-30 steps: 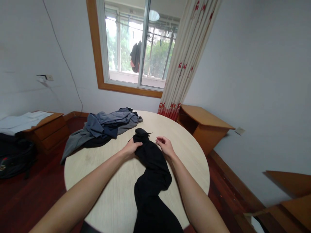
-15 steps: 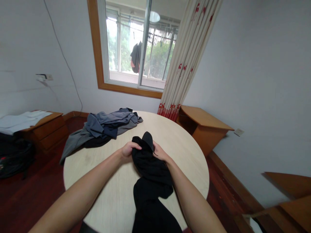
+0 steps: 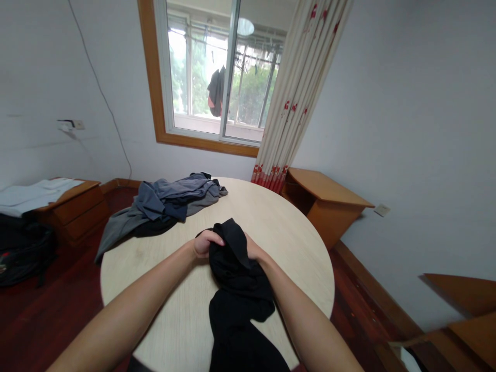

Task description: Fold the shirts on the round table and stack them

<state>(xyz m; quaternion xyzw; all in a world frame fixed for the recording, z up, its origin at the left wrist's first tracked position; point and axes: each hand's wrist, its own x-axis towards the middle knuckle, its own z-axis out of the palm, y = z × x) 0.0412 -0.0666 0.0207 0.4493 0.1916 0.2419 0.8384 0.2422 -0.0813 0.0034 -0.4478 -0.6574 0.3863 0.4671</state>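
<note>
A black garment (image 3: 242,299) lies bunched along the round pale table (image 3: 174,305), its lower part running off the near side of the view. My left hand (image 3: 206,243) is closed on the garment's far end, thumb on top of the cloth. On the other side of that end, my right hand (image 3: 253,248) grips the cloth too, with most of its fingers hidden behind the fabric. Between both hands a flat black band of the cloth (image 3: 234,237) stands folded up. What kind of garment it is does not show clearly.
At the table's far left lies a heap of grey, blue and black clothes (image 3: 170,199), partly hanging over the edge. Beyond the table on the right stands a wooden desk (image 3: 329,191). On the left are a drawer cabinet (image 3: 83,212) and a black backpack (image 3: 27,248).
The band at the garment's far end has opened out and folded over towards me. Both hands have shifted slightly while keeping their grip. The clothes heap has not moved.
</note>
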